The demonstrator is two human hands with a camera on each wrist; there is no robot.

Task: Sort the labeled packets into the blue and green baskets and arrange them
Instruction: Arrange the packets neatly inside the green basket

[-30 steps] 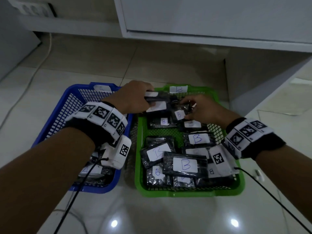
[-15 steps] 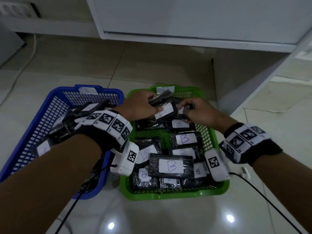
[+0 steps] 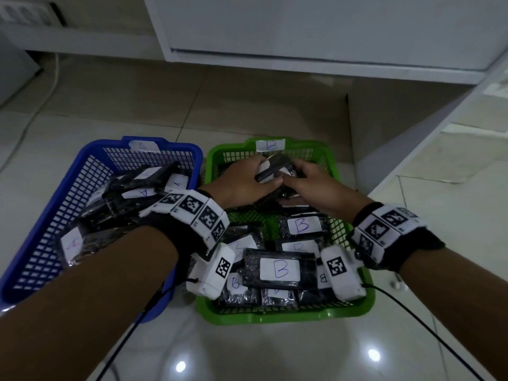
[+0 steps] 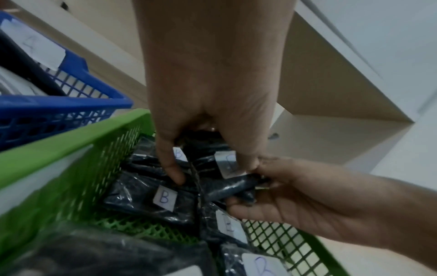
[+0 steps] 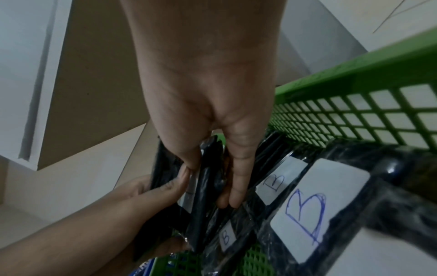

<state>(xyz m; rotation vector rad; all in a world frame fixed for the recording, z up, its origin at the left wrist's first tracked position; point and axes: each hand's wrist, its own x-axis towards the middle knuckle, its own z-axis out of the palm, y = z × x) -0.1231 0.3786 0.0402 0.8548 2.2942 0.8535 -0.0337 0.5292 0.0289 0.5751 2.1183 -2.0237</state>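
Observation:
The green basket (image 3: 275,316), tagged B, holds several black packets with white B labels (image 3: 280,268). The blue basket (image 3: 90,149), tagged A, holds black packets labelled A (image 3: 143,193). Both hands meet at the far end of the green basket. My left hand (image 3: 261,180) grips a bundle of black packets (image 3: 277,166) from the left, thumb and fingers curled round it (image 4: 227,184). My right hand (image 3: 297,180) pinches the same bundle (image 5: 208,177) from the right. More B packets (image 4: 163,198) lie flat under the hands.
Both baskets sit side by side on a glossy tiled floor (image 3: 247,353). A white cabinet (image 3: 302,37) stands behind them, and its side panel (image 3: 398,138) rises close to the green basket's right. A white cable (image 3: 35,111) runs along the floor at far left.
The hands have drawn together at the far end of the green basket, and both now hold the bundle of packets. The head view has swung left, showing more of the blue basket.

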